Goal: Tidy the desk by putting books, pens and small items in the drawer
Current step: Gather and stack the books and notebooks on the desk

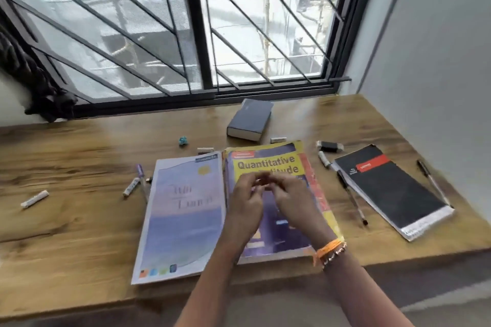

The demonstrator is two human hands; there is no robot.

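Observation:
My left hand [245, 202] and my right hand [295, 199] hover together above the yellow "Quantitative Aptitude" book [305, 167], fingertips meeting. A small dark thing seems to sit between the fingers, but blur hides what it is. A pale blue notebook [183, 215] lies to the left of that book. A black notepad [390, 188] lies at the right, with a pen [353, 202] on its left and another pen [433, 183] on its right. A dark thick book [249, 119] sits near the window.
On the wooden desk [79, 167] lie white markers [34, 198] [132, 186], a purple pen [140, 175], a teal trinket [182, 141], small white erasers [278, 139] [205, 150] and a black-and-white item [329, 146]. A barred window runs behind; a wall stands right.

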